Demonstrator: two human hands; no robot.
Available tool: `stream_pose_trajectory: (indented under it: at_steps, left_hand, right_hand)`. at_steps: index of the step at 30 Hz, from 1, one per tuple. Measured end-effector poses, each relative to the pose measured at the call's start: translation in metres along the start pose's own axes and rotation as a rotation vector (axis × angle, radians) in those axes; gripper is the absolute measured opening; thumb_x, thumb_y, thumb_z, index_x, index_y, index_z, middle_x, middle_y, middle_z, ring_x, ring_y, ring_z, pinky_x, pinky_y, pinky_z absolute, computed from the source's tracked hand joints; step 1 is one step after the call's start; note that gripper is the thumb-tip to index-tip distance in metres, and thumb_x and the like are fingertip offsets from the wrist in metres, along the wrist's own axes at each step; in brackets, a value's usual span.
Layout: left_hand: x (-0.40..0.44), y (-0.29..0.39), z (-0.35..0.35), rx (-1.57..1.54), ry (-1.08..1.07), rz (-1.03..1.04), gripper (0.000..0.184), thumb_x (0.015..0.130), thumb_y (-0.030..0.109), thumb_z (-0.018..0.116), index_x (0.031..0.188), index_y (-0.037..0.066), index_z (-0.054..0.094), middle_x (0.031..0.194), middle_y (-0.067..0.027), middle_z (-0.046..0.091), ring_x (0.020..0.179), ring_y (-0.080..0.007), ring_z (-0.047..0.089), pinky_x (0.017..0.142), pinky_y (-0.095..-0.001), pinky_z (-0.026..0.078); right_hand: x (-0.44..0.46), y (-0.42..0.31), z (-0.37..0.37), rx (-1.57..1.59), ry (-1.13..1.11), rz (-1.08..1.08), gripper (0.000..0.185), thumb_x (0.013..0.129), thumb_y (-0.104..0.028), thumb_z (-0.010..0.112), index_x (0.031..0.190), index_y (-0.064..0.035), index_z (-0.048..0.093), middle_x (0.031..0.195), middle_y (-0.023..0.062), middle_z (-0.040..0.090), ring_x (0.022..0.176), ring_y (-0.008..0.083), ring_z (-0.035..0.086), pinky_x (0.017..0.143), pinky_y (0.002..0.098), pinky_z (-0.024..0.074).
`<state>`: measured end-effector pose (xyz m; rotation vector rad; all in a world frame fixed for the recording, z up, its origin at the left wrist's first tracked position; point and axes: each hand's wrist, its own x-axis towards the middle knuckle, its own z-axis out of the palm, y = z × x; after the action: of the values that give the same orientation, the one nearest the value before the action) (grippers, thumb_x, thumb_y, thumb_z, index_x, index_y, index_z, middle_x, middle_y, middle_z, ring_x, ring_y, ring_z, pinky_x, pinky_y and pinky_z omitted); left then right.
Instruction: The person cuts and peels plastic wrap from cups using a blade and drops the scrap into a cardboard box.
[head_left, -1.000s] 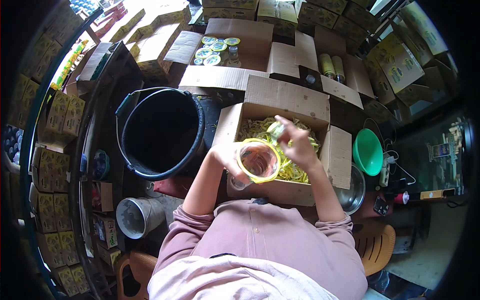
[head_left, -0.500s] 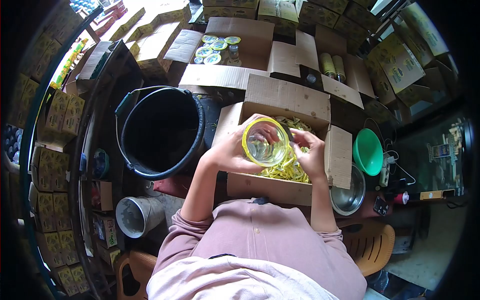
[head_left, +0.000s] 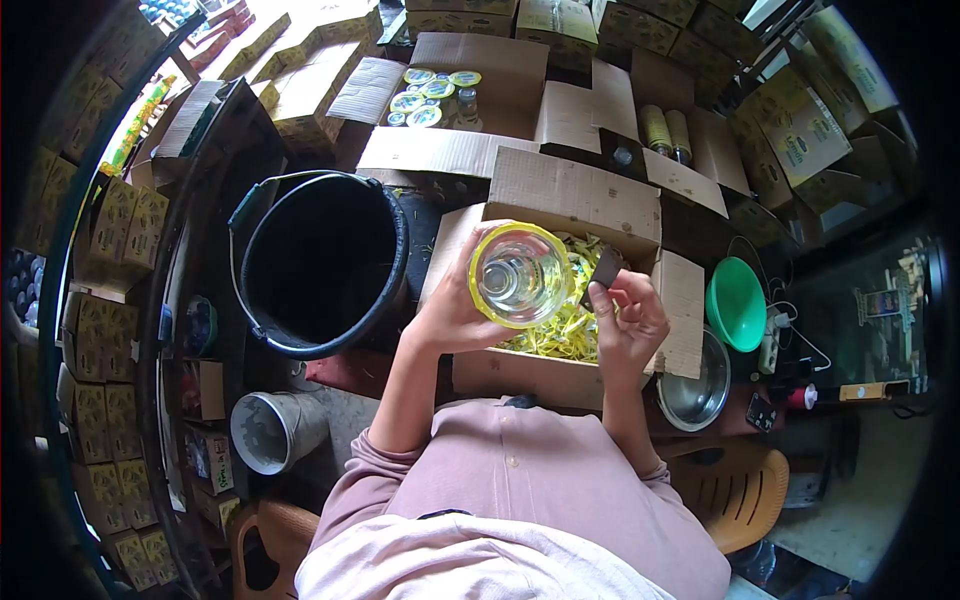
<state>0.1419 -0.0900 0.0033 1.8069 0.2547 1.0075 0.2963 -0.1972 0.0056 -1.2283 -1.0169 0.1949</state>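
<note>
My left hand (head_left: 448,308) is wrapped round a clear plastic jar (head_left: 512,278) with a yellow band at its rim, its open mouth turned toward me. Just right of the jar, my right hand (head_left: 632,318) pinches a small dark flat piece (head_left: 604,270), perhaps a blade; its exact kind I cannot make out. A gap shows between that piece and the jar's rim. Below both hands stands an open cardboard box (head_left: 575,192) holding many yellow strips and scraps (head_left: 560,342).
To the left is a large black bucket (head_left: 398,250), with a dirty white pail (head_left: 318,425) lower down. A green bowl (head_left: 738,305) and a metal bowl (head_left: 712,395) sit at right. Farther back, another carton (head_left: 440,152) contains several yellow-lidded jars (head_left: 425,117).
The jar has shifted slightly left and its mouth faces me more directly. My right hand has drawn away from the rim, bringing the dark piece into fuller sight.
</note>
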Motion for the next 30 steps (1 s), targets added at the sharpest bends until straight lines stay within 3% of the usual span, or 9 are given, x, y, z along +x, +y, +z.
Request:
stream_pose_trajectory:
  at_steps: [4, 10, 13, 17, 30]
  left_hand:
    - [-0.003, -0.001, -0.001, -0.014, -0.015, -0.01, 0.076, 0.054, 0.009, 0.076, 0.118, 0.002, 0.036, 0.112, -0.0089, 0.043, 0.103, -0.0171, 0.048, 0.089, -0.0301, 0.038]
    - [0.003, 0.011, 0.009, 0.076, 0.104, -0.028, 0.07, 0.053, 0.005, 0.077, 0.112, 0.003, 0.04, 0.107, -0.0078, 0.047, 0.098, -0.0161, 0.052, 0.087, -0.0283, 0.04]
    - [0.003, 0.019, 0.012, 0.178, 0.13, -0.025, 0.075, 0.056, 0.008, 0.077, 0.113, 0.002, 0.03, 0.104, -0.0113, 0.052, 0.098, -0.0216, 0.052, 0.086, -0.0318, 0.041]
    - [0.005, 0.019, 0.013, 0.229, 0.118, 0.027, 0.078, 0.057, 0.009, 0.078, 0.114, 0.003, 0.025, 0.104, -0.0114, 0.051, 0.098, -0.0211, 0.052, 0.086, -0.0319, 0.04]
    - [-0.001, 0.014, 0.023, 0.148, 0.128, 0.072, 0.091, 0.065, 0.025, 0.075, 0.122, 0.005, 0.007, 0.11, -0.0152, 0.042, 0.1, -0.0235, 0.048, 0.087, -0.0336, 0.039]
  right_hand:
    - [-0.006, -0.003, 0.006, -0.003, -0.006, -0.111, 0.019, 0.07, 0.005, 0.065, 0.087, 0.0009, 0.059, 0.075, 0.0058, 0.056, 0.068, 0.0109, 0.053, 0.062, 0.0228, 0.0439]
    - [-0.007, -0.004, 0.008, -0.029, 0.035, -0.152, 0.019, 0.069, 0.006, 0.065, 0.086, 0.0004, 0.058, 0.075, 0.0063, 0.056, 0.066, 0.0116, 0.052, 0.061, 0.0237, 0.0435]
    - [-0.004, -0.009, 0.01, -0.133, 0.013, -0.258, 0.02, 0.067, 0.005, 0.066, 0.085, -0.001, 0.059, 0.073, 0.0068, 0.057, 0.063, 0.0133, 0.054, 0.058, 0.0241, 0.044]
    - [-0.006, -0.014, 0.014, -0.245, 0.011, -0.334, 0.02, 0.066, 0.004, 0.067, 0.082, -0.0027, 0.059, 0.07, 0.0071, 0.058, 0.058, 0.0149, 0.057, 0.053, 0.0248, 0.0452]
    - [-0.007, -0.013, 0.019, -0.256, 0.038, -0.334, 0.02, 0.065, 0.003, 0.069, 0.082, -0.0022, 0.059, 0.069, 0.0078, 0.058, 0.06, 0.0156, 0.058, 0.054, 0.0254, 0.0466]
